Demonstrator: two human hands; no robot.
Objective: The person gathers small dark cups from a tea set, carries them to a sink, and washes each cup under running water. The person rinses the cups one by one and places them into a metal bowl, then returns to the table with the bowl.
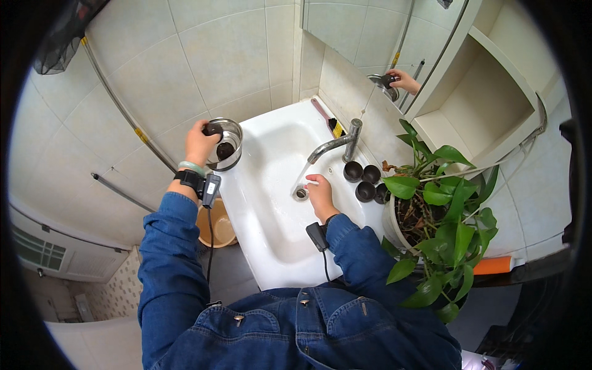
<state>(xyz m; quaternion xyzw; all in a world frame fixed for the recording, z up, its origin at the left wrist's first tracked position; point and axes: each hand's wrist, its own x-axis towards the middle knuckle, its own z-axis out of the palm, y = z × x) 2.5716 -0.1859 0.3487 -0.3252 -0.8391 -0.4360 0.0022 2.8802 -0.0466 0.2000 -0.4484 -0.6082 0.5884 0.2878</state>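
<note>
My left hand (199,142) grips a small dark cup (213,130) over a round stainless steel pot (235,138) at the basin's left back corner. Another dark cup (225,151) lies inside the pot. Water runs from the chrome faucet (329,147) into the white washbasin (282,231). Beside the stream, above the drain (300,193), my right hand (320,194) holds nothing, its fingers apart. Several dark cups, including one at the front (365,191), stand grouped on the basin's right ledge near the faucet base.
A brush (329,119) lies on the back ledge. The potted plant (434,222) spreads its leaves over the basin's right side. An orange-brown bucket (217,224) stands below at the left. Above the right side are a mirror (351,32) and an open shelf cabinet (485,97).
</note>
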